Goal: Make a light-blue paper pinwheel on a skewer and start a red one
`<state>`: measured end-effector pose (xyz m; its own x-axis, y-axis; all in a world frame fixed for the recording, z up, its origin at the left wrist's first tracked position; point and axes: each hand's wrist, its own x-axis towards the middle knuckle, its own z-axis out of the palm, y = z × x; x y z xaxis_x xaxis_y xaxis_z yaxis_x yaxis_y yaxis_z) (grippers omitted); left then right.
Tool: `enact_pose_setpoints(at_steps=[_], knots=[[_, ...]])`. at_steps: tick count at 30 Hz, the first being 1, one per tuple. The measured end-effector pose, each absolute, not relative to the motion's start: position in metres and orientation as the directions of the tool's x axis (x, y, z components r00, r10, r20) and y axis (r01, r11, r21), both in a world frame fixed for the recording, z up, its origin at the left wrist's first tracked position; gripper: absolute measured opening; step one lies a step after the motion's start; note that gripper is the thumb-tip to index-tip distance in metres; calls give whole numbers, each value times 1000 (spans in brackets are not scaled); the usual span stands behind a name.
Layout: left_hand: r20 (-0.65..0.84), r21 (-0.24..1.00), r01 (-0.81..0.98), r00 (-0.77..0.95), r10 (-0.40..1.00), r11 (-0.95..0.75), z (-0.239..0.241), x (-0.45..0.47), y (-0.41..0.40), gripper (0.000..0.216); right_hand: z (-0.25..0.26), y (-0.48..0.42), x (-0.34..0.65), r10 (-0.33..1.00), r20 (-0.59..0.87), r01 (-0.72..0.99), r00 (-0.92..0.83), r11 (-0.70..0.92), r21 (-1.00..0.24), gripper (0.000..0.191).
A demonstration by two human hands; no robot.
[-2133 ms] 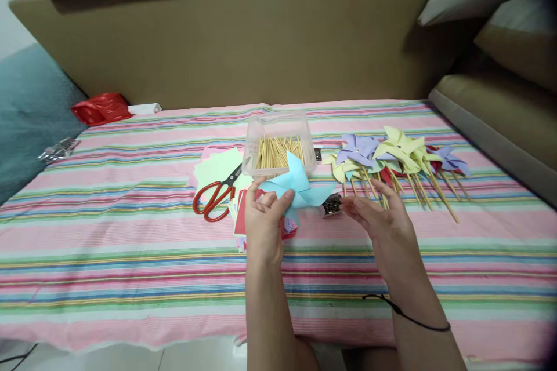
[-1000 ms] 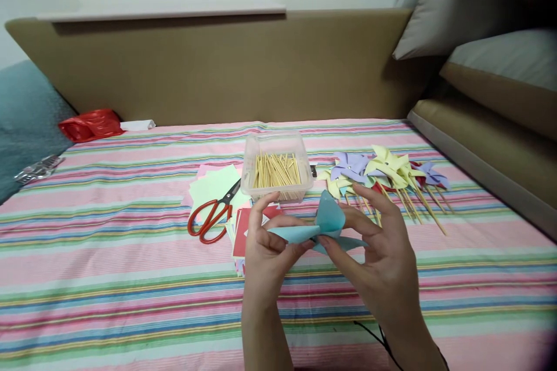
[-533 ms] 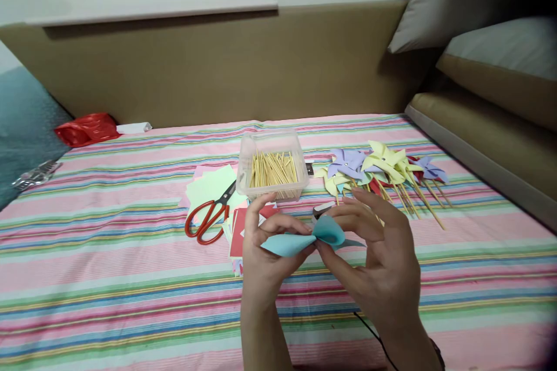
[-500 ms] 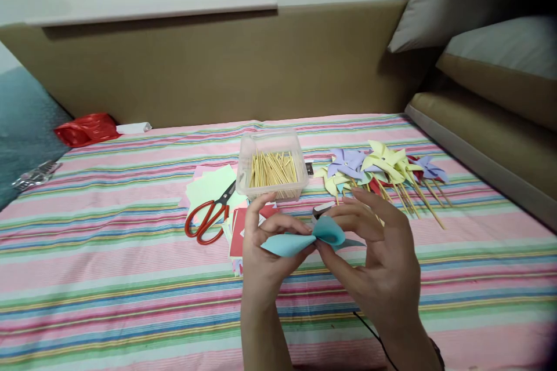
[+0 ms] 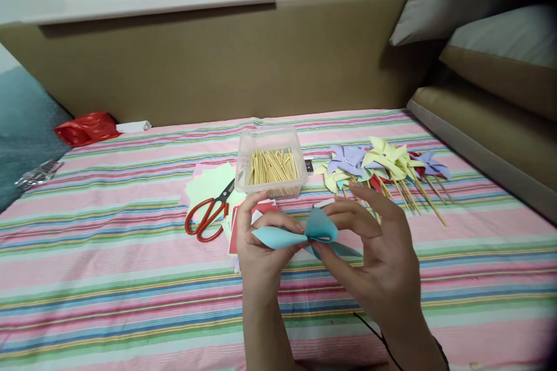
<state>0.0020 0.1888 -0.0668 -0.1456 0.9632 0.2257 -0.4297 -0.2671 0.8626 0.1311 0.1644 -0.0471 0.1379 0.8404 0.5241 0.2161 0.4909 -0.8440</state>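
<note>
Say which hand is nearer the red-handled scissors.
Left. The left hand is to the right of the scissors; the right hand is farther right, beyond it.

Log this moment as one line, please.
left hand: pinching blue paper pinwheel | right hand: pinching same pinwheel | wooden sticks: in clear plastic box | red-handled scissors: left of box

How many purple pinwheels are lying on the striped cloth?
2 clearly visible: one purple pinwheel just left of the topmost yellow pinwheel, and the other to its right. More may be hidden by overlap.
</note>
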Motion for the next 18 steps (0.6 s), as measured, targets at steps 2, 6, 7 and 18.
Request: enact_pose_setpoints(at_steps=[2, 6, 7, 18], knots=[[183, 870, -421, -209, 961, -257, -67, 2, 190, 66, -48, 165, 133, 847, 516, 193, 130, 489, -851, 61], [29, 879, -436, -353, 935, -192, -69, 0, 193, 57, -53, 169, 138, 867, 481, 170, 128, 458, -872, 61], [-13, 881, -444, -370, 929, -164, -70, -2, 194, 57, -55, 171, 139, 878, 457, 172, 140, 433, -885, 59], [-90, 868, -451, -552, 829, -206, -79, -36, 193, 61, -60, 205, 142, 940, 289, 244, 183, 242, -939, 24]])
